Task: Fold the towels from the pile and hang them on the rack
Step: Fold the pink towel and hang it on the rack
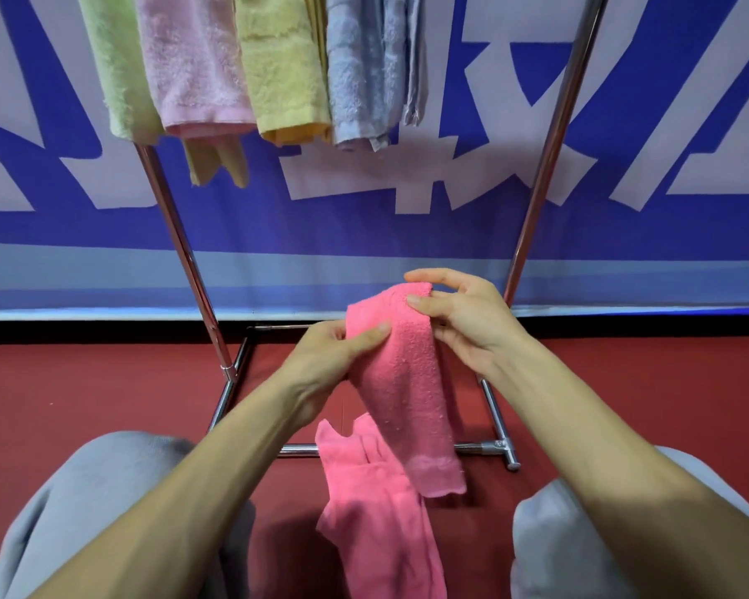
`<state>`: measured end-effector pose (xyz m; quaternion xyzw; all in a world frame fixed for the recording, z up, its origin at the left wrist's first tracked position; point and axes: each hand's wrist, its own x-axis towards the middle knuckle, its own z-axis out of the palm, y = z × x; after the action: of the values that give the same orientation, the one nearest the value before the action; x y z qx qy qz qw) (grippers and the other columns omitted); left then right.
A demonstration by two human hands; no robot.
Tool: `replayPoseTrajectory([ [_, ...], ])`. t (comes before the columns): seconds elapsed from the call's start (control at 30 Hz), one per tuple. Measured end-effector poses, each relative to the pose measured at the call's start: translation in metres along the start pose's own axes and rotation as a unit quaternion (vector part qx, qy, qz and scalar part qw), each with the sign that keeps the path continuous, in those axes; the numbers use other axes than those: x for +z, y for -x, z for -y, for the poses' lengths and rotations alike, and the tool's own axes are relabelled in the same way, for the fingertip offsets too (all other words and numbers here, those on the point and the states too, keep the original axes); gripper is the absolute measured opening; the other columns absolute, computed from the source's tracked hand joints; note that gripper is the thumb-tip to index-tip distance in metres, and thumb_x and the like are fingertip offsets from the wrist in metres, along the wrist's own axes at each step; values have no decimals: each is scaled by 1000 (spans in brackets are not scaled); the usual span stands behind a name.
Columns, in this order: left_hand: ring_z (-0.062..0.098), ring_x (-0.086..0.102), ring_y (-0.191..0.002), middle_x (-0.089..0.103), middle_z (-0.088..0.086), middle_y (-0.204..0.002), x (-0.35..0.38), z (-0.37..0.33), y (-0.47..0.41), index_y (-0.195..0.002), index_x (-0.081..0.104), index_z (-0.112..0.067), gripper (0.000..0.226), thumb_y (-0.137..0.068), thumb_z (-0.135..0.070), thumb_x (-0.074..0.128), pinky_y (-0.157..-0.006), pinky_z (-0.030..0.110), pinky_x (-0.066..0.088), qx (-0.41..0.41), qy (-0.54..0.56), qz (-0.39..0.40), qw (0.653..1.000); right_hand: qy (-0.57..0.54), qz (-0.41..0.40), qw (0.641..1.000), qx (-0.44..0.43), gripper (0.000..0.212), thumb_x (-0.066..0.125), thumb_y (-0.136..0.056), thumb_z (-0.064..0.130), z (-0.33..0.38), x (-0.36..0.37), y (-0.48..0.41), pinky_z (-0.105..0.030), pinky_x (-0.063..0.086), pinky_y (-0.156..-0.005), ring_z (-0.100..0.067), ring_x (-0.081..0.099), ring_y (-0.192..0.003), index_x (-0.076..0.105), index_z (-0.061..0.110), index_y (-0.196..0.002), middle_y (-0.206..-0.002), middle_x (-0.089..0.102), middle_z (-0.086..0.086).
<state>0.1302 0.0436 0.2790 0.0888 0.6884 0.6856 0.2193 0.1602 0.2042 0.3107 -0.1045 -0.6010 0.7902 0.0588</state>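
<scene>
Bright pink terry towel is up in both hands, folded into a narrow strip, in front of the chrome tube rack and above the red floor.

- Left grip: clamped on the strip's left edge near the top, thumb across the front, fingers behind.
- Right grip: light pinch on the top fold between thumb and forefinger.
- Lower pink fabric hangs below the strip. Can't tell if it's this towel's other half or a second one.

Handling, as I judge it: light, fully limp, no stiffness, so the layers will slide apart if only one point is held. The looped pile gives good friction and slip risk is low. Nothing fragile. Best hold is both top corners of the fold, pinching through all layers, with the tail hanging free.

Already hung: light green towel, pale pink towel, yellow towel, blue-grey towel. The top rail is out of view. The free slot looks to be right of the blue-grey one.
</scene>
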Motion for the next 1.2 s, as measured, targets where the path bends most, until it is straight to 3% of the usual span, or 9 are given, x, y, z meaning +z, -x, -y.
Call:
replayPoseTrajectory([
  [0.13, 16, 61, -88, 71, 12, -109, 10, -15, -4, -109, 69, -7, 25, -89, -21, 62, -84, 33, 47, 61, -1, 5, 998, 11, -36, 999, -12, 23, 63, -81, -9, 11, -15, 7, -27, 56, -72, -17, 62, -72, 66, 9, -96, -86, 65, -10],
  [0.3, 3, 60, -67, 70, -6, -85, 24, -57, -9, -102, 67, -21, 19, -98, -24, 49, -56, 18, 47, 84, -44, 22, 995, 131, -44, 989, -52, 10, 64, -88, 9, 36, -27, 18, -23, 56, -55, -11, 57, -56, 69, 4, -95, -75, 60, -7],
  [0.5, 15, 51, -76, 59, 4, -83, 25, -139, -2, -98, 67, 0, 32, -96, -29, 52, -72, 27, 42, 127, -216, 55, 967, 381, -50, 909, -163, 13, 73, -81, 27, 103, -19, 22, -22, 44, -44, -8, 47, -49, 74, 16, -75, -51, 57, 13],
  [0.67, 12, 52, -53, 59, -2, -56, 17, -204, 25, -63, 57, -17, 47, -95, -49, 44, -60, 27, 46, 169, -235, -9, 957, 215, 100, 964, -120, 21, 62, -91, 13, 151, 23, 21, -41, 52, -92, -16, 63, -80, 48, 17, -75, -75, 61, 1],
  [0.8, 14, 53, -66, 65, 11, -79, 3, -250, 48, -72, 59, -14, 56, -94, -59, 35, -74, 28, 50, 223, -295, -96, 924, 126, 239, 959, -81, 20, 52, -95, 28, 173, 49, 25, -27, 45, -74, -12, 56, -68, 55, 9, -92, -79, 61, -3],
  [0.97, 4, 50, -63, 59, -2, -75, 2, -295, 68, -75, 62, -14, 50, -98, -49, 34, -58, 11, 41, 270, -294, -108, 910, 185, 281, 936, -106, 54, 70, -79, 37, 215, 60, 32, -27, 38, -64, -24, 51, -78, 61, -4, -114, -94, 59, -14],
  [1.03, 8, 49, -61, 56, -1, -69, 4, -304, 66, -75, 61, -14, 47, -97, -48, 38, -58, 20, 40, 259, -253, -71, 930, 154, 267, 942, -129, 40, 63, -86, 27, 236, 56, 33, -26, 42, -74, -23, 55, -85, 64, -2, -115, -101, 62, -14],
  [1.1, 8, 47, -54, 55, -3, -62, 8, -309, 65, -75, 60, -12, 42, -97, -43, 43, -52, 20, 40, 244, -175, 17, 954, 127, 244, 948, -161, 22, 54, -94, 23, 257, 52, 36, -18, 37, -58, -7, 52, -62, 72, 10, -97, -75, 64, 0],
  [1.2, 5, 63, -72, 72, -4, -88, 14, -311, 57, -101, 68, -8, 25, -97, -24, 49, -66, 15, 51, 247, -105, 147, 952, 87, 198, 957, -192, 27, 56, -89, 23, 285, 50, 38, -25, 51, -70, -14, 62, -71, 69, 1, -96, -78, 68, -5],
])
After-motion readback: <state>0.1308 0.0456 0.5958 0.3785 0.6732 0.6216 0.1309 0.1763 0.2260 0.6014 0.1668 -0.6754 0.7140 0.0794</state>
